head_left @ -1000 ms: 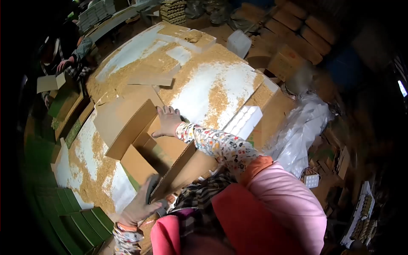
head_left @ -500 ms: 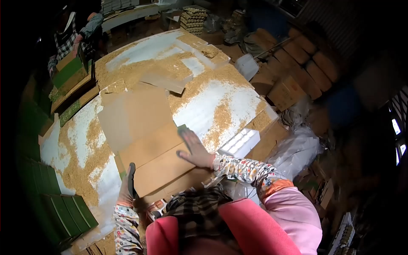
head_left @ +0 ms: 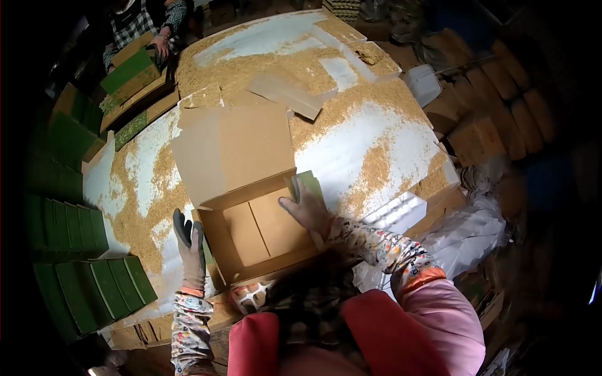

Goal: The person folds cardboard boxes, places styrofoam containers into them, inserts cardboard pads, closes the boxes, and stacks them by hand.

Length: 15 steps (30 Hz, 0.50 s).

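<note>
A brown cardboard box (head_left: 221,243) stands in front of me with its top open and its lid flap (head_left: 238,147) laid back away from me. Bare cardboard with a seam shows on its bottom. My left hand (head_left: 190,244), in a grey-tipped glove, is beside the left wall, fingers up and apart, holding nothing. My right hand (head_left: 308,210), also gloved, rests at the right wall with its thumb spread toward the inside and its fingers stretched along the edge. A green piece (head_left: 308,182) shows just beyond those fingers.
Sawdust-like material (head_left: 263,69) covers parts of the white tabletop (head_left: 351,138). Green boxes (head_left: 94,291) stand along the left. A white tray (head_left: 398,213) with hollows lies at right, near plastic sheeting (head_left: 467,235). Another person (head_left: 141,22) handles a green-sided box (head_left: 130,72) at upper left.
The box was covered by its cardboard top; now it is open and its inside shows. My left hand has come off the box's side, and its fingers are spread. The view has shifted.
</note>
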{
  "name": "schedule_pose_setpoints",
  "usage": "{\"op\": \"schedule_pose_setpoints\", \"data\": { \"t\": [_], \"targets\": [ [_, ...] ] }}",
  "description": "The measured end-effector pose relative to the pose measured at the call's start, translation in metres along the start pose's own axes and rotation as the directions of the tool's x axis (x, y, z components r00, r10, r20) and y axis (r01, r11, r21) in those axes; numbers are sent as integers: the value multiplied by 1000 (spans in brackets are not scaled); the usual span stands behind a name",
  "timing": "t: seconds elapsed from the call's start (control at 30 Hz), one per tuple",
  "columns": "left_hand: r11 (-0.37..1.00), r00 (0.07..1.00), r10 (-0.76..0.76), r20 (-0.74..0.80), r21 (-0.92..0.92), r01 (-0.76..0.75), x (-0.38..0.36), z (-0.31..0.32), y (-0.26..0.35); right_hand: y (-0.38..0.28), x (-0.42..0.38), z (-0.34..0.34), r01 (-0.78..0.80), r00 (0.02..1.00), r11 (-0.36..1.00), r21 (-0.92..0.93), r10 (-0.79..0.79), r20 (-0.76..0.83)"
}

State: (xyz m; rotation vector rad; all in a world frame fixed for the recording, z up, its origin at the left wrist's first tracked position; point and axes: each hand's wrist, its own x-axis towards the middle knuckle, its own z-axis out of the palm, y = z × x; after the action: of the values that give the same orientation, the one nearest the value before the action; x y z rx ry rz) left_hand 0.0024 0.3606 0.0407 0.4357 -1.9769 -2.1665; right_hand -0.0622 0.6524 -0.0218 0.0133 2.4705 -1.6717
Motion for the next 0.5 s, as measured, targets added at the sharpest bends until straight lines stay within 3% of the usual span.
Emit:
{"op": "schedule_pose_setpoints", "data": {
  "t": [0.03, 0.07, 0.1, 0.2, 0.23, 0.27, 0.33, 0.4, 0.47, 0.5],
  "targets": [
    [934, 993, 66, 97, 344, -96, 3, 12, -9, 4, -1, 6, 27, 999, 999, -26, -27, -19],
    [742, 972, 85, 221, 637, -210, 8, 20, -21, 11, 2, 5, 50, 998, 998, -44, -52, -41],
    [822, 989, 77, 127, 553, -135, 21, 9, -50, 27, 23, -15, 161, 973, 980, 116, -177, 149],
    [818, 997, 55, 46, 571, -71, 19, 10, -48, 33, 109, -110, -156, 951, 961, 229, 84, 296],
    [850, 999, 21, 25, 526, -31, 15, 10, -46, 80, 151, -137, -42, 997, 999, -23, 43, 63],
    [876, 1000, -8, 11, 482, 2, 14, 10, -44, 109, 196, -171, 68, 981, 993, -99, -85, -174],
    [815, 1000, 19, -9, 580, -11, 15, 5, -50, 137, 276, -245, -7, 871, 904, -428, -204, -446],
    [712, 999, 49, 3, 701, -37, 16, 13, -42, 154, 339, -311, -208, 865, 719, -663, -181, -468],
    [684, 999, 28, -22, 730, -3, 14, 14, -41, 169, 387, -356, -345, 910, 621, -704, 37, -413],
    [669, 1000, 5, -24, 743, 15, 17, 17, -39, 180, 403, -365, -309, 909, 624, -718, -28, -416]
  ]
}}
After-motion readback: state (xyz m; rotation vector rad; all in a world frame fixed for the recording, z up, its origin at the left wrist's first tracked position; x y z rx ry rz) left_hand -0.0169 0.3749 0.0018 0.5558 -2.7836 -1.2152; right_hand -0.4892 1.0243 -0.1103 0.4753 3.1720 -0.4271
